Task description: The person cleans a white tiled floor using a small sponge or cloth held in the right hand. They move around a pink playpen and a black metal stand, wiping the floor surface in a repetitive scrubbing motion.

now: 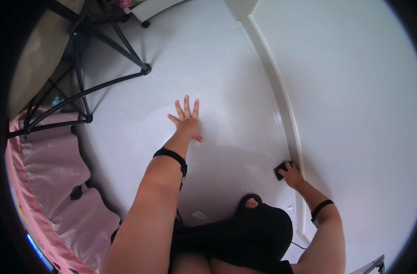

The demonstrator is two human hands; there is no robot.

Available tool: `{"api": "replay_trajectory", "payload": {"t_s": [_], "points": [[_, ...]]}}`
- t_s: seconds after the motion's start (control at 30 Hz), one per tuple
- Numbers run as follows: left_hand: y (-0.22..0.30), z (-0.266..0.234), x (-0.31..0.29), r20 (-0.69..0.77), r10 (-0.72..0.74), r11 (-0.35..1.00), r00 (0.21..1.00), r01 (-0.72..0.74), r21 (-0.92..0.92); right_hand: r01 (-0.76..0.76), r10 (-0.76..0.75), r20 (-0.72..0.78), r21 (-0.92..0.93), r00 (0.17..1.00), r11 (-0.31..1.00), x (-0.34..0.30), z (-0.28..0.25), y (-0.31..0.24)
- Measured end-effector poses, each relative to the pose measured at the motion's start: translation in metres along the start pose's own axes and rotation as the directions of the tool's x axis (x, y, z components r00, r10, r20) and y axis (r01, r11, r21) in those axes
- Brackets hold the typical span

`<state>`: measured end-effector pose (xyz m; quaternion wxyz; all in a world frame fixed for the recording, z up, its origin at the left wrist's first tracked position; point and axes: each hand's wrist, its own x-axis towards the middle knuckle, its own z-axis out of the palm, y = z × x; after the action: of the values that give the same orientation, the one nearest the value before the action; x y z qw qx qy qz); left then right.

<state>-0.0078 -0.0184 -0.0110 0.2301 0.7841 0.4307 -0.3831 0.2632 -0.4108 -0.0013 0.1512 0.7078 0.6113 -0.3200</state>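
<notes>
My left hand [187, 123] is planted on the pale floor [226, 82], its fingers spread and nothing in them. Over by the wall's foot, my right hand [292, 176] grips a small black block-shaped thing [281, 171] and presses it to the floor close to the skirting board [288, 118]. What exactly the black thing is, I cannot make out. Each forearm has a black strap [171, 155] round it.
A folding frame of black tubes [112, 80] stands at the left, its feet on the floor. Pink fabric [57, 164] hangs below it. A white wall [354, 91] rises along the right. A small castor [146, 24] shows at the far edge. My knees in black clothing [231, 237] are close in front.
</notes>
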Motion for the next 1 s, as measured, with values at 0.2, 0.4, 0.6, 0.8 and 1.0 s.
{"api": "replay_trajectory", "payload": {"t_s": [0.2,0.4,0.6,0.8,1.0], "points": [[-0.006,0.004,-0.003,0.002,-0.03,0.999,1.0,0.03,0.016,0.276,-0.148,-0.602,0.125,0.784,0.953,0.138,-0.145,-0.053],[-0.004,0.003,-0.001,0.001,-0.019,1.0,1.0,0.019,0.011,0.185,-0.065,-0.796,0.059,0.602,0.981,0.335,-0.224,-0.06],[-0.005,-0.004,-0.001,0.049,0.007,1.0,0.999,-0.007,0.001,0.012,0.109,-0.706,0.164,0.7,0.986,0.39,-0.23,-0.055],[-0.006,-0.005,-0.002,0.049,0.003,1.0,0.999,-0.004,0.014,0.378,-0.255,-0.672,0.04,0.695,0.925,0.298,-0.147,-0.062],[-0.011,0.005,0.0,0.012,-0.024,1.0,1.0,0.024,-0.009,0.46,-0.394,-0.376,0.101,0.839,0.882,0.062,0.01,-0.025]]}}
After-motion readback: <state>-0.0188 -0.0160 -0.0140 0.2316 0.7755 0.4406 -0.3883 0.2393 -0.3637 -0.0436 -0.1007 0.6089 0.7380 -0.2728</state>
